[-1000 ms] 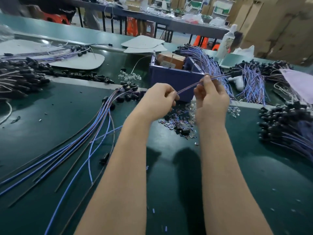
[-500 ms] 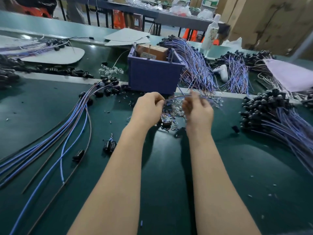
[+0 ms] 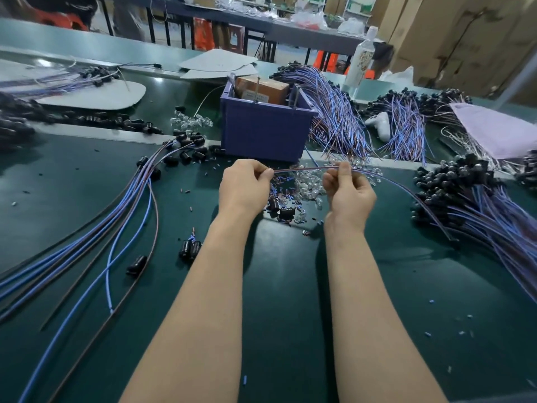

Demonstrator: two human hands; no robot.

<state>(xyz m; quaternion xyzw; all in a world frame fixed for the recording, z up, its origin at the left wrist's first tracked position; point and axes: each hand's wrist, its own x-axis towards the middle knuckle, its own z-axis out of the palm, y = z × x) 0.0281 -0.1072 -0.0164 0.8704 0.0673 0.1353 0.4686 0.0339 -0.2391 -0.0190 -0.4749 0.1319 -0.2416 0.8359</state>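
Both hands are up over the dark green tabletop (image 3: 290, 286), just in front of the blue plastic bin (image 3: 264, 132).

- Left hand (image 3: 247, 187): fingers curled, thumb and forefinger pinching the near end of a thin purple-and-brown twin wire (image 3: 305, 169).
- Right hand (image 3: 348, 190): fingers curled, thumb up, pinching the same wire further along.
- The hands are apart and the wire runs nearly level between them.
- Past the right hand the wire arcs right and down. Its far end reaches the tabletop beside the heap of purple wires with black caps (image 3: 465, 199).
- Below the held span is a scatter of small clear bulbs (image 3: 308, 184), with a few loose black cylindrical caps (image 3: 280, 212) near the left wrist. The wire isn't touching either.

Surroundings:
- Long blue and brown wires (image 3: 116, 222) fan across the left of the tabletop, their capped ends pointing toward the bin.
- A brown cardboard box (image 3: 261, 90) sits inside the bin.
- Another bundle of purple wires (image 3: 334, 117) drapes beside the bin's right wall.
- A pale purple sheet (image 3: 494, 132) lies far right, and a white bottle (image 3: 360, 62) stands behind.
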